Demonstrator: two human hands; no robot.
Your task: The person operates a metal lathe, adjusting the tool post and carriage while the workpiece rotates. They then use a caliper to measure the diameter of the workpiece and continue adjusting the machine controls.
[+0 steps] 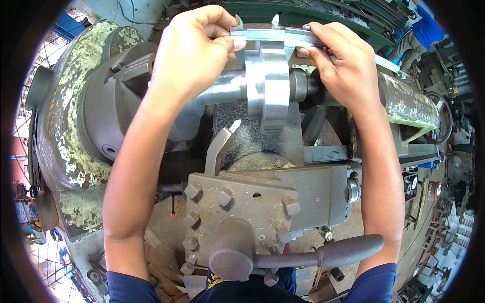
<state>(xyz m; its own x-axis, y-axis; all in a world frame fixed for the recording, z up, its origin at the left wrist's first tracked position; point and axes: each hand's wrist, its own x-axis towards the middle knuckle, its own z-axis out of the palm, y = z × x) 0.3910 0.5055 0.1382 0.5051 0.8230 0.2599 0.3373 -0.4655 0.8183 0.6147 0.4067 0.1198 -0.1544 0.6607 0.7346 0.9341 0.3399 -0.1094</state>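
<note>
Biggest thing in the room w/ us: a worn lathe [76,139], pale green paint flaking, its dark chuck [113,106] on the L side. Tool post [247,202] sits closest to the person, lever handle [348,251] pointing R. Beyond it, the steel workpiece [275,88], bright collars on a shaft: prob. heavy, rigid, slick if oily, edges maybe sharp. Then the hands: L hand [197,55] pinches one end of a slim metal caliper [270,35] btwn thumb & fingers; R hand [348,63] pinches the other end likewise. Caliper lies crosswise over the collars' far upper edge; can't tell if its jaws touch metal. Looks light & stiff, smooth enough to slip, prob. easily knocked out of true; best held by beam & slide, lightly, off the points. Smallest: pale cutting tip [235,125], near the collars.
</note>
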